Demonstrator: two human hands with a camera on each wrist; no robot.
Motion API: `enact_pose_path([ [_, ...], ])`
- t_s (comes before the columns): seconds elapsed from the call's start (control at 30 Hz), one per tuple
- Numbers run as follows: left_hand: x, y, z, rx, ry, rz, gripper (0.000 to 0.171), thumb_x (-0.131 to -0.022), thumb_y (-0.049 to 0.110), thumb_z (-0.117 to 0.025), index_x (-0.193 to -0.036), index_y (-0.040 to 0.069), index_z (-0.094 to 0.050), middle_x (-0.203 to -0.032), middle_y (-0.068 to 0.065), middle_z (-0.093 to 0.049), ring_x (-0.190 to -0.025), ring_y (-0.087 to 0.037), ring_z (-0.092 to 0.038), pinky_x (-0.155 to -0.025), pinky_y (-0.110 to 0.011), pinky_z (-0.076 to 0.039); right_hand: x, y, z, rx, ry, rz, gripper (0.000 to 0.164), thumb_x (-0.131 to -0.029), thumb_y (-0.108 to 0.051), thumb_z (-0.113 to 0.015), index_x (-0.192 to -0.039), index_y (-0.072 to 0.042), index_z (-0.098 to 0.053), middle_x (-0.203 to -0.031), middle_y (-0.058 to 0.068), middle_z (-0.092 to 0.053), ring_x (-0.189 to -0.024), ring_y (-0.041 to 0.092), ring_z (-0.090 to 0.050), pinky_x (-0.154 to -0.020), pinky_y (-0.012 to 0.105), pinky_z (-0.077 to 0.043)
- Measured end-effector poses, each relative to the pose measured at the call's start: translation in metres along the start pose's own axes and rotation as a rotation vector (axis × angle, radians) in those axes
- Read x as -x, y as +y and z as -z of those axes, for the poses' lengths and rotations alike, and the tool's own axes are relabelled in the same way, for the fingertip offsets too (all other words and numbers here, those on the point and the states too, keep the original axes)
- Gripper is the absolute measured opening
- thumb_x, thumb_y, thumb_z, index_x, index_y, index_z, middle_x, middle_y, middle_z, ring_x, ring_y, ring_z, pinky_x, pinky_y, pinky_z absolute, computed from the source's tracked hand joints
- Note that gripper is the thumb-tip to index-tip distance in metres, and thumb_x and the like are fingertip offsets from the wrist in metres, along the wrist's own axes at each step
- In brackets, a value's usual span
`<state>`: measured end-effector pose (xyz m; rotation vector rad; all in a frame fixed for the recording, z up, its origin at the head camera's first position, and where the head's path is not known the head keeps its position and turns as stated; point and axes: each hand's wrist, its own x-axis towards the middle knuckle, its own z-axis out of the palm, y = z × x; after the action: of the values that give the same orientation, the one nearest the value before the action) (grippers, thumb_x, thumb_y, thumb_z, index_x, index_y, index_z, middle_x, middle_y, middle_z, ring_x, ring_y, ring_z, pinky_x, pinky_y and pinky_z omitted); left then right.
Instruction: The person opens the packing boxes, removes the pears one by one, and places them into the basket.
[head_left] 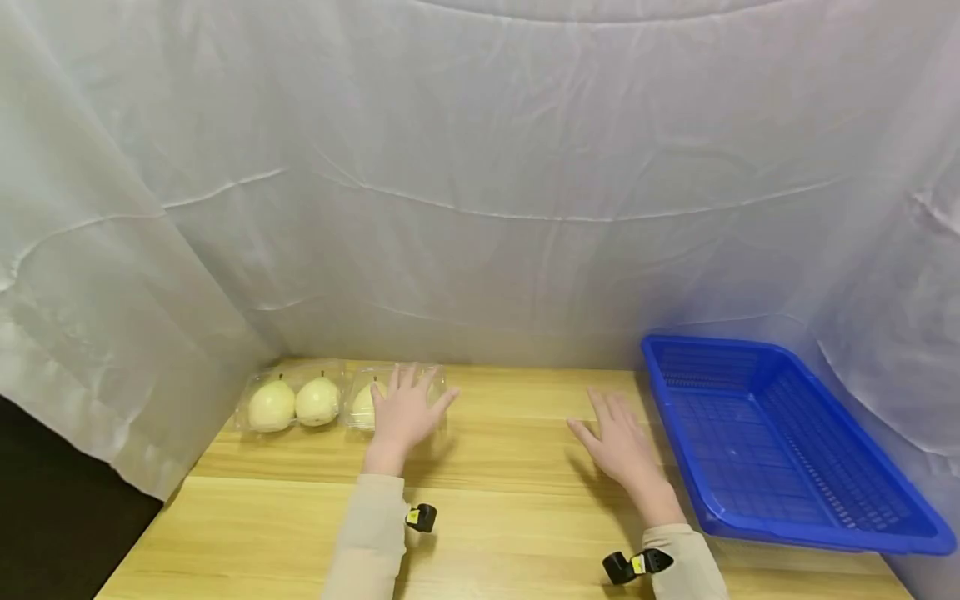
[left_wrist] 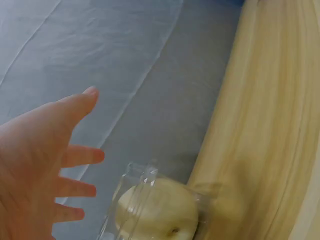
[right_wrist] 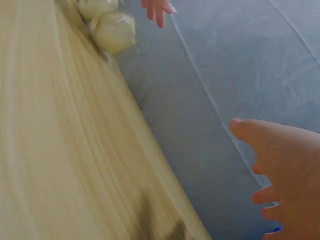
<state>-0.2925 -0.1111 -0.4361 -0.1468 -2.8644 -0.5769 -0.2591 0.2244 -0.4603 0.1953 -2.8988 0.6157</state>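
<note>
Two pale yellow pears (head_left: pixel 318 401) sit side by side in a clear plastic clamshell box (head_left: pixel 251 390) at the back left of the table. Right beside it stands a second clear clamshell box (head_left: pixel 438 379) with a pear (head_left: pixel 363 408) inside, partly hidden by my left hand (head_left: pixel 405 414). In the left wrist view the left palm, fingers spread, hovers near this box and its pear (left_wrist: pixel 157 210), holding nothing. My right hand (head_left: pixel 621 437) hangs over the table left of the blue basket (head_left: pixel 667 433), fingers extended and nothing in it.
The blue plastic basket with slotted walls stands at the right of the wooden table (head_left: pixel 510 517). Grey-white cloth (head_left: pixel 525 167) hangs behind the table and along both sides. A black area (head_left: pixel 60 500) lies beyond the table's left edge.
</note>
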Motion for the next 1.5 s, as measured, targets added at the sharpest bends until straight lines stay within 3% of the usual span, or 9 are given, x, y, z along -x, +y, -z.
enact_pose_path([
  [0.17, 0.002, -0.012, 0.008, 0.109, 0.169, -0.015, 0.05, -0.097, 0.051, -0.049, -0.133, 0.018, -0.059, -0.141, -0.011, -0.056, -0.132, -0.037, -0.05, -0.109, -0.065, -0.036, -0.009, -0.013, -0.004, -0.164, 0.011, 0.017, 0.075, -0.099, -0.054, -0.043, -0.15, -0.001, -0.032, -0.152, 0.026, -0.037, -0.141, 0.046, -0.033, -0.117, 0.06, -0.026],
  [0.3, 0.007, -0.022, 0.013, 0.221, 0.261, 0.014, 0.04, -0.097, 0.038, -0.054, -0.124, 0.01, -0.065, -0.129, -0.013, -0.064, -0.12, -0.035, -0.06, -0.097, -0.052, -0.052, -0.015, -0.03, -0.01, -0.318, 0.001, 0.047, 0.067, -0.099, -0.044, -0.049, -0.146, 0.003, -0.037, -0.148, 0.027, -0.042, -0.138, 0.045, -0.039, -0.117, 0.058, -0.029],
  [0.57, 0.021, -0.049, 0.021, 0.403, 0.371, 0.171, 0.029, -0.098, 0.028, -0.054, -0.109, 0.006, -0.07, -0.113, -0.015, -0.071, -0.102, -0.033, -0.067, -0.087, -0.05, -0.055, -0.021, -0.062, -0.026, -0.493, -0.014, 0.08, 0.056, -0.099, -0.037, -0.053, -0.143, -0.004, -0.046, -0.143, 0.022, -0.051, -0.13, 0.039, -0.051, -0.106, 0.055, -0.046],
  [0.8, 0.031, -0.075, 0.027, 0.465, 0.418, 0.247, 0.03, -0.099, 0.026, -0.053, -0.105, 0.002, -0.07, -0.099, -0.019, -0.073, -0.09, -0.033, -0.067, -0.08, -0.048, -0.055, -0.029, -0.086, -0.042, -0.623, -0.041, 0.07, 0.05, -0.099, -0.034, -0.053, -0.142, -0.008, -0.048, -0.132, 0.018, -0.06, -0.122, 0.036, -0.057, -0.104, 0.051, -0.049],
  [0.9, 0.034, -0.086, 0.029, 0.465, 0.422, 0.278, 0.029, -0.098, 0.025, -0.054, -0.104, 0.001, -0.071, -0.099, -0.02, -0.073, -0.09, -0.034, -0.068, -0.081, -0.049, -0.055, -0.032, -0.096, -0.05, -0.675, -0.055, 0.064, 0.051, -0.099, -0.035, -0.053, -0.142, -0.009, -0.048, -0.129, 0.017, -0.062, -0.12, 0.037, -0.059, -0.095, 0.049, -0.055],
  [1.03, 0.037, -0.096, 0.029, 0.458, 0.36, 0.317, 0.033, -0.099, 0.026, -0.05, -0.11, 0.001, -0.069, -0.106, -0.021, -0.072, -0.097, -0.036, -0.068, -0.085, -0.05, -0.055, -0.036, -0.108, -0.062, -0.751, -0.089, 0.05, 0.052, -0.099, -0.037, -0.053, -0.143, -0.009, -0.046, -0.13, 0.019, -0.061, -0.118, 0.038, -0.059, -0.087, 0.046, -0.059],
  [1.17, 0.039, -0.102, 0.027, 0.49, 0.287, 0.343, 0.038, -0.1, 0.027, -0.047, -0.117, -0.002, -0.065, -0.116, -0.025, -0.068, -0.108, -0.041, -0.063, -0.092, -0.053, -0.052, -0.041, -0.119, -0.075, -0.831, -0.137, 0.042, 0.056, -0.1, -0.039, -0.05, -0.145, -0.006, -0.042, -0.133, 0.023, -0.057, -0.118, 0.04, -0.059, -0.094, 0.048, -0.056],
  [1.3, 0.039, -0.107, 0.021, 0.51, 0.269, 0.364, 0.038, -0.1, 0.024, -0.048, -0.119, -0.004, -0.063, -0.118, -0.027, -0.066, -0.11, -0.043, -0.061, -0.094, -0.053, -0.05, -0.044, -0.132, -0.082, -0.979, -0.198, 0.014, 0.059, -0.102, -0.034, -0.048, -0.147, 0.001, -0.035, -0.137, 0.03, -0.051, -0.123, 0.046, -0.054, -0.103, 0.053, -0.048],
  [1.5, 0.038, -0.108, 0.016, 0.595, 0.296, 0.435, 0.035, -0.099, 0.023, -0.05, -0.121, -0.002, -0.061, -0.11, -0.027, -0.068, -0.094, -0.036, -0.067, -0.068, -0.025, -0.048, -0.05, -0.142, -0.1, -1.167, -0.274, -0.09, 0.065, -0.101, -0.036, -0.048, -0.15, 0.002, -0.028, -0.142, 0.031, -0.046, -0.128, 0.045, -0.051, -0.107, 0.05, -0.047],
])
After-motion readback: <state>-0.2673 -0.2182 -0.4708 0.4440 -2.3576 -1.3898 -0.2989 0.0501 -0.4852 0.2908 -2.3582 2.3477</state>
